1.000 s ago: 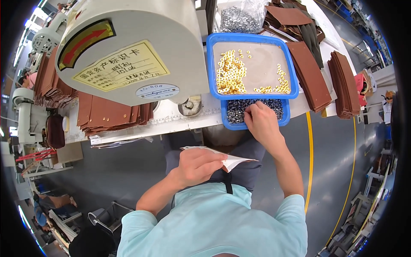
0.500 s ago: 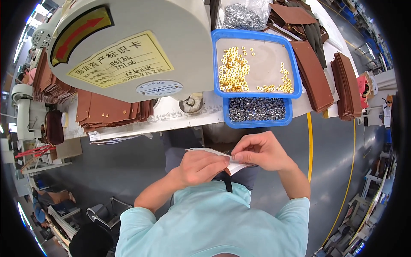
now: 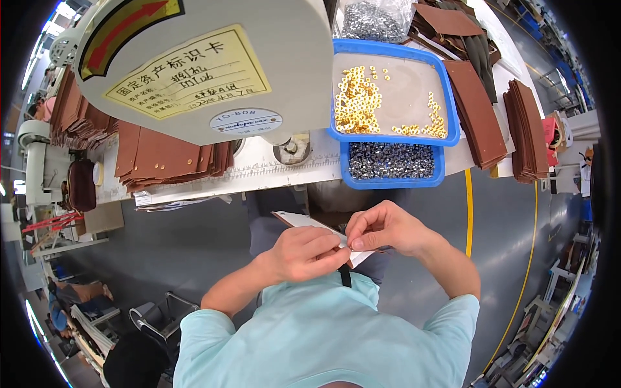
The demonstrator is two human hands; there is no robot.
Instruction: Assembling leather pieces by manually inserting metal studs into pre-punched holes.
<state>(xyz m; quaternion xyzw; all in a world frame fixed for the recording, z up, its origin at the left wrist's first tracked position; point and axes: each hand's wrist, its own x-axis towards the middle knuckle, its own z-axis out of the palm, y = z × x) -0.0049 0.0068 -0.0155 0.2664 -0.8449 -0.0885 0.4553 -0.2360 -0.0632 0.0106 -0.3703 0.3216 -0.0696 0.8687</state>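
Note:
A leather panel (image 3: 295, 220), white on its upper face with a brown edge, lies across my lap. My left hand (image 3: 304, 254) is closed on it, fingers curled over its middle. My right hand (image 3: 393, 229) pinches thumb to forefinger at the panel's near right end, close to the left fingertips. A tiny thing may sit between those fingertips, but it is too small to make out. Beyond my hands stands a blue tray (image 3: 451, 97) with gold eyelets (image 3: 358, 100) inside. Partly beneath it is a second blue tray (image 3: 394, 183), filled with dark metal pieces (image 3: 391, 161).
A large pale machine head (image 3: 284, 61) looms at the upper left, above the white worktable (image 3: 259, 178). Stacks of brown leather panels (image 3: 168, 158) lie left of it. More brown strips (image 3: 479, 116) and a bag of metal parts (image 3: 372, 22) lie at the right and back.
The panel has turned so its far left end shows more beyond my left hand. My right hand has shifted slightly left, and its fingers stay pinched. The whole view has moved a little.

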